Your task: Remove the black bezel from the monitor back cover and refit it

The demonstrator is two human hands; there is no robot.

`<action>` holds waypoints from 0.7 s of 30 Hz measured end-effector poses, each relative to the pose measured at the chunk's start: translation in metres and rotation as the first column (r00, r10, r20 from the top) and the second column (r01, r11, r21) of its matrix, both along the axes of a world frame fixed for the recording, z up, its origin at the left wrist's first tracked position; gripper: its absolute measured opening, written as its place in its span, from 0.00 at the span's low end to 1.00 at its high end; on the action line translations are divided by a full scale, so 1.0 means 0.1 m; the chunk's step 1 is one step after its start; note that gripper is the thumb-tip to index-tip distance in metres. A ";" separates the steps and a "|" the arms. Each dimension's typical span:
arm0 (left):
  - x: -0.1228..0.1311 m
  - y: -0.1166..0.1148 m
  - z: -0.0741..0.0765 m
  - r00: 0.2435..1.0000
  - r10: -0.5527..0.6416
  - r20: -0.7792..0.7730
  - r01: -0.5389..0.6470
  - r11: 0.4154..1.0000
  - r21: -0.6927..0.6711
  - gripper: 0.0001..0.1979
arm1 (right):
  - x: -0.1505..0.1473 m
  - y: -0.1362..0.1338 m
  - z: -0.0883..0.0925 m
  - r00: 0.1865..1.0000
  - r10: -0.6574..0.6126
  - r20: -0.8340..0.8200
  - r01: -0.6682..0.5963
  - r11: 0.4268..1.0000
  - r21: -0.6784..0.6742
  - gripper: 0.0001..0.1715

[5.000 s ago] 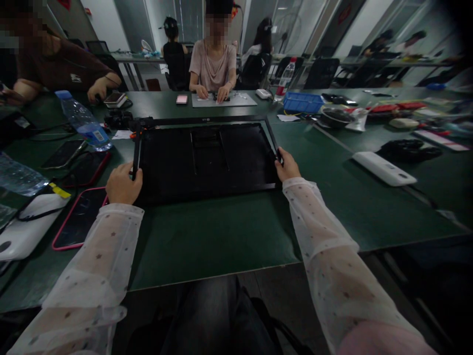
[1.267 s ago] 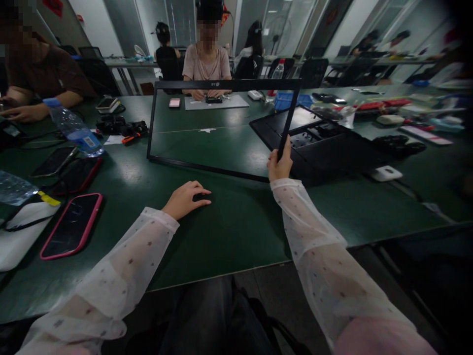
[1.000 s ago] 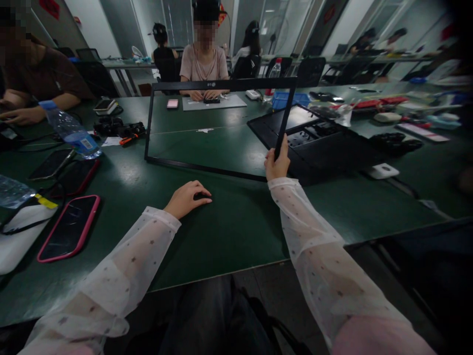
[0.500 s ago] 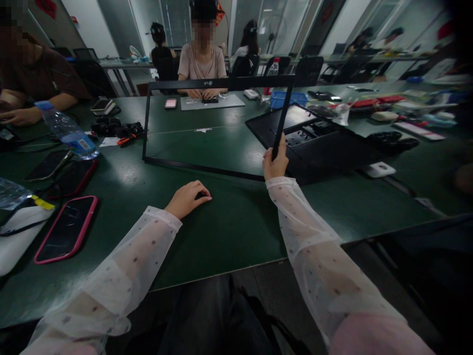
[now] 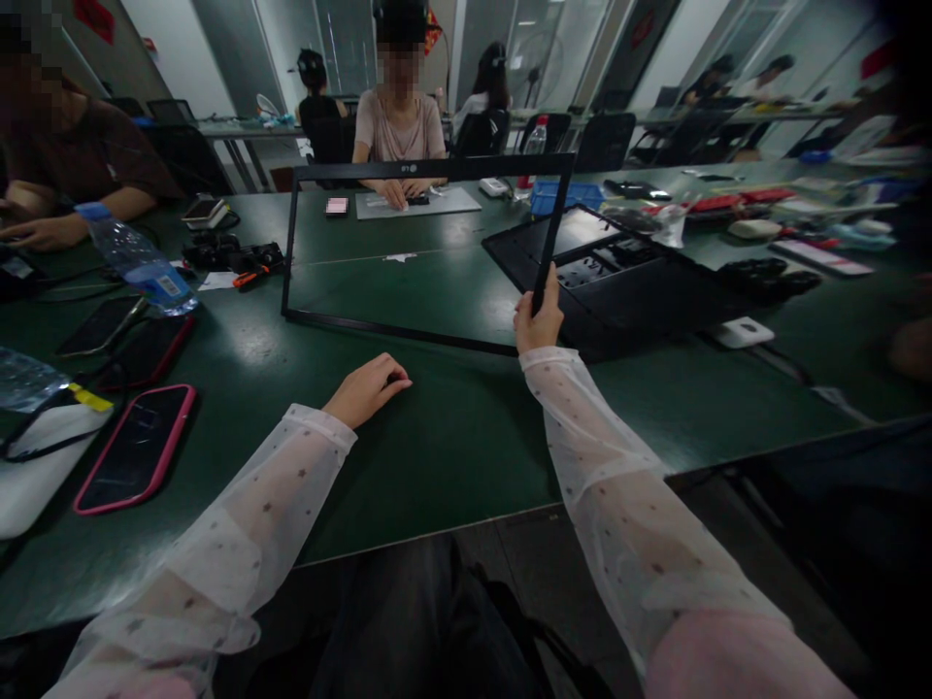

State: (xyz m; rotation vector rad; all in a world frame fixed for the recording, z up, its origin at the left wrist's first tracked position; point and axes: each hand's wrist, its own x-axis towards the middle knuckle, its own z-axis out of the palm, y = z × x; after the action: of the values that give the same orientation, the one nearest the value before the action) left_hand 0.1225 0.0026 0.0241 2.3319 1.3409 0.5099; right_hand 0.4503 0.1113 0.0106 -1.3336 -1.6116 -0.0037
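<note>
My right hand (image 5: 539, 316) is closed round the right side of a thin black monitor bezel (image 5: 404, 335), an open rectangular frame with an LG mark on its top bar. The bezel stands tilted up, its lower bar near the table. My left hand (image 5: 368, 388) rests on the tabletop below the bezel, apart from it, its fingers curled in; I see nothing held there. Behind and to the right of my right hand lies a black monitor back cover (image 5: 648, 296), with inner parts showing through an opening.
On the green table (image 5: 444, 466), a water bottle (image 5: 142, 262), a pink-edged phone (image 5: 138, 451) and other phones lie left. A blue basket (image 5: 564, 197) stands behind the bezel; a white box (image 5: 743, 333) lies right. Across the table sits a person (image 5: 400, 126), another far left.
The bezel's right side and my right hand have shifted slightly left, and the bezel has turned a little. My left hand stays nearly where it was.
</note>
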 end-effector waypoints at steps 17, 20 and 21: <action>-0.21 -0.09 -0.09 0.999 -0.009 -0.040 0.017 0.980 0.196 0.17 | 0.07 0.14 -0.19 0.983 -0.052 -0.178 0.054 0.999 0.007 0.42; -0.19 -0.20 -0.08 0.969 -0.043 -0.242 0.111 0.955 0.274 0.20 | 0.08 0.17 -0.21 0.978 -0.031 -0.206 0.036 0.999 0.017 0.42; -0.17 -0.23 -0.07 0.956 -0.040 -0.289 0.128 0.948 0.292 0.21 | 0.08 0.19 -0.22 0.978 -0.030 -0.209 0.035 0.999 0.020 0.43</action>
State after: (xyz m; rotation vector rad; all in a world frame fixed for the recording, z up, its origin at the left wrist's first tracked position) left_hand 0.1051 -0.0206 0.0170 2.7937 1.3544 0.3957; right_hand 0.4587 0.1299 -0.0116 -1.2972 -1.4089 0.0940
